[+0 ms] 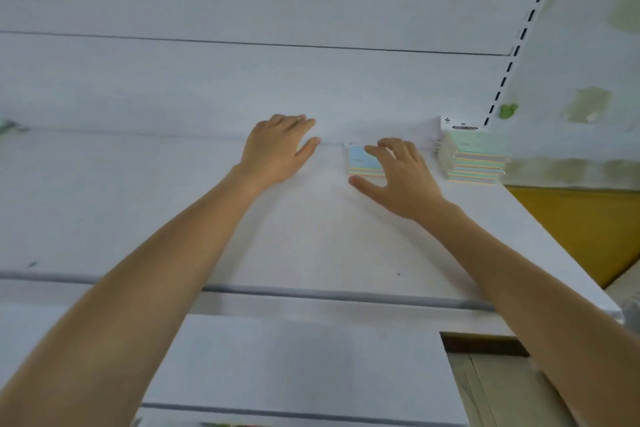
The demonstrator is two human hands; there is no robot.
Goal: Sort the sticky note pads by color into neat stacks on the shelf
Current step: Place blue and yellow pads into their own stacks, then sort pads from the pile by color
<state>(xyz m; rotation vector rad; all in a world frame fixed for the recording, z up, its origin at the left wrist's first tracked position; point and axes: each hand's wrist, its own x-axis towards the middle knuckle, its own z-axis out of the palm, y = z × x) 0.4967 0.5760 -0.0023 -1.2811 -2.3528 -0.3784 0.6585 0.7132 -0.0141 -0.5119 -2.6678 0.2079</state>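
Fingers (pixel 398 147) spread, right hand (pixel 403 182) covers a small pad (pixel 358 161) near a taller stack (pixel 479 159); left hand (pixel 277 152) lies flat.

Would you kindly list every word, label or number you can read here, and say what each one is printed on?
Nothing here can be read for certain.
White header card behind the tall stack of pads: a small logo and a dark strip of lettering, too blurred to read.
Blue-topped pad under the right hand: a faint mark, too small to read.
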